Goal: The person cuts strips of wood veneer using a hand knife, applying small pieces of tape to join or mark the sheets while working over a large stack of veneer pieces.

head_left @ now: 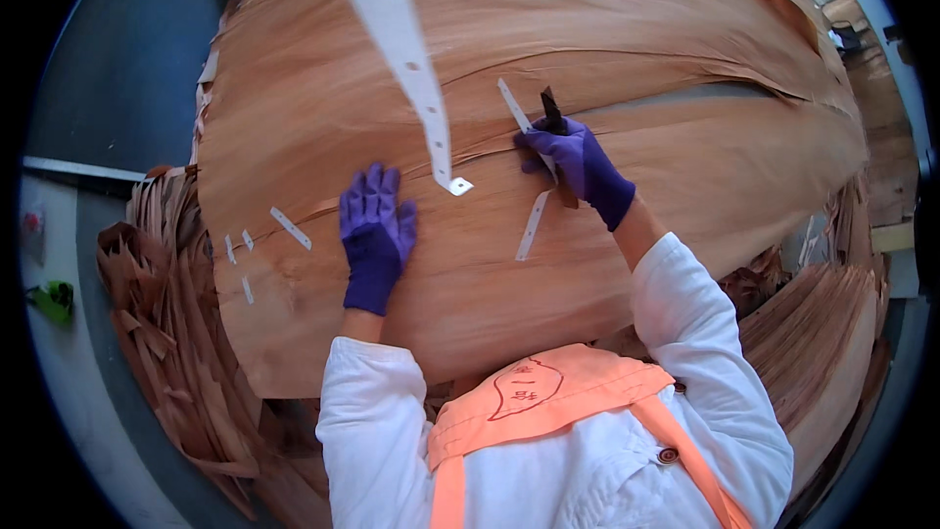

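A broad sheet of brown wood veneer [470,284] lies before me, with splits running across it. My left hand [372,218], in a purple glove, rests flat on the veneer, fingers stretched out. Also gloved in purple, my right hand [576,157] is closed round a dark flat tool [552,110], perhaps a knife; its lower part is mostly hidden. A white perforated tape strip [513,104] runs beneath that hand, and a shorter tape piece [532,225] lies just below it. Between my hands, a long perforated tape [419,78] hangs down, its end bent near the veneer.
Several short tape pieces [291,228] are stuck on the sheet's left part. Torn veneer scraps [162,304] hang in a heap at the left edge. Stacked veneer [818,333] stands at the lower right. A long open gap [695,96] crosses the sheet at right.
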The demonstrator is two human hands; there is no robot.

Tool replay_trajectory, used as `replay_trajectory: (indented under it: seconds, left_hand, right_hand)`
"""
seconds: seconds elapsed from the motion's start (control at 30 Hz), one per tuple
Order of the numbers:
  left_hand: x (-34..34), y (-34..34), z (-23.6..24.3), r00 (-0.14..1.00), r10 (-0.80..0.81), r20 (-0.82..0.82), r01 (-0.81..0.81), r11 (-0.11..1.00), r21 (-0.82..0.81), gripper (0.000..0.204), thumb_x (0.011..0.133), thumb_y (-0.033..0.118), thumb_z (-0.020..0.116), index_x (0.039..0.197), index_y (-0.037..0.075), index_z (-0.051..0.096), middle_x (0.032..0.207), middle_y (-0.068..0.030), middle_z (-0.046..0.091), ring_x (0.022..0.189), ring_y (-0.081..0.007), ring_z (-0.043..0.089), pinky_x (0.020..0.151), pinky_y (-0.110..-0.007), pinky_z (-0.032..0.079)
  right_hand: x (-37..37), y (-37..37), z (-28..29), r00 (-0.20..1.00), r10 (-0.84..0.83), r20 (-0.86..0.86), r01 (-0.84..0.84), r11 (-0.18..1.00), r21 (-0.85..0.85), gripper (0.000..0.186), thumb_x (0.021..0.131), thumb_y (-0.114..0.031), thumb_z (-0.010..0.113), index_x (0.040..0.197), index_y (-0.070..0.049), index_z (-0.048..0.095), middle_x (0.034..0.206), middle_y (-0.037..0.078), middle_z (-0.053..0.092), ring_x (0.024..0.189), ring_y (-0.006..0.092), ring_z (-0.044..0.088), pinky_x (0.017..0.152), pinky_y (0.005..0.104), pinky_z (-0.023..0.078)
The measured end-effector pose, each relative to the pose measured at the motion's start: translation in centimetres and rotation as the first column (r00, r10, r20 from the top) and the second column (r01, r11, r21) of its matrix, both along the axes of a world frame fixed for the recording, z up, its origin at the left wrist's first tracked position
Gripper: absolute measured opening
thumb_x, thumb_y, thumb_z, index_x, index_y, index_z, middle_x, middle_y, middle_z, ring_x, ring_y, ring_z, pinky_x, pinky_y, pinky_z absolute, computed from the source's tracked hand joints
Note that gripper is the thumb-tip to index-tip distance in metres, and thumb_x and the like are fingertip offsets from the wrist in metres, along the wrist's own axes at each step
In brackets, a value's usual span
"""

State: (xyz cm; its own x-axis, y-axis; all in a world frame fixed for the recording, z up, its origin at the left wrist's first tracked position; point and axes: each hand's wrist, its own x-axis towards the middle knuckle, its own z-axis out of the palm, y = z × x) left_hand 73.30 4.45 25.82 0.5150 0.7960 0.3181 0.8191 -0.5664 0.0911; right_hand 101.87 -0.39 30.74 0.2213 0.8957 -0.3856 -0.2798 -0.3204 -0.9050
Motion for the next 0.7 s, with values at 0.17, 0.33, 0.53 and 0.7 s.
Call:
replay_trajectory:
  seconds: [0.17,0.33,0.53,0.7]
  left_hand:
    - [1.2,-0.3,0.6,0.998,0.017,-0.063,-0.013,0.998,0.059,0.048,0.085,0.030,0.051,0.127,0.006,0.047,0.135,-0.0129,0.043,0.126,-0.0333,0.038,0.105,-0.047,0.026]
    - [6.2,-0.8,3.4,0.924,-0.346,0.160,0.352,0.936,-0.008,0.048,0.085,0.025,0.052,0.128,0.005,0.046,0.134,-0.0148,0.044,0.126,-0.0324,0.039,0.106,-0.045,0.027]
    - [8.3,-0.7,1.4,0.902,-0.411,0.132,0.414,0.910,0.002,0.042,0.084,0.021,0.054,0.122,0.003,0.052,0.129,-0.0163,0.050,0.123,-0.0316,0.043,0.105,-0.045,0.030]
    - [8.2,-1.1,0.6,0.892,-0.429,0.141,0.433,0.902,0.006,0.042,0.086,0.021,0.050,0.123,0.001,0.052,0.129,-0.0180,0.049,0.124,-0.0322,0.043,0.106,-0.045,0.028]
  right_hand:
    - [0.4,0.1,-0.4,0.999,0.008,-0.032,-0.009,1.000,-0.017,0.022,0.085,-0.017,0.061,0.097,0.002,0.060,0.087,0.007,0.062,0.068,0.0156,0.063,0.064,0.0250,0.049]
    - [-0.2,0.3,-0.3,0.995,-0.039,-0.095,0.040,0.999,0.012,0.015,0.081,-0.011,0.065,0.091,-0.001,0.058,0.078,0.005,0.058,0.063,0.0147,0.059,0.056,0.0250,0.049]
    - [0.9,0.0,-1.4,0.998,0.006,-0.056,-0.004,0.999,0.037,0.020,0.084,-0.015,0.063,0.094,0.002,0.059,0.083,0.009,0.062,0.067,0.0172,0.062,0.059,0.0264,0.052]
    - [3.3,-2.9,-1.4,0.943,-0.060,-0.328,0.115,0.982,0.150,0.023,0.087,-0.018,0.060,0.102,-0.001,0.056,0.090,0.011,0.064,0.073,0.0191,0.064,0.058,0.0266,0.050]
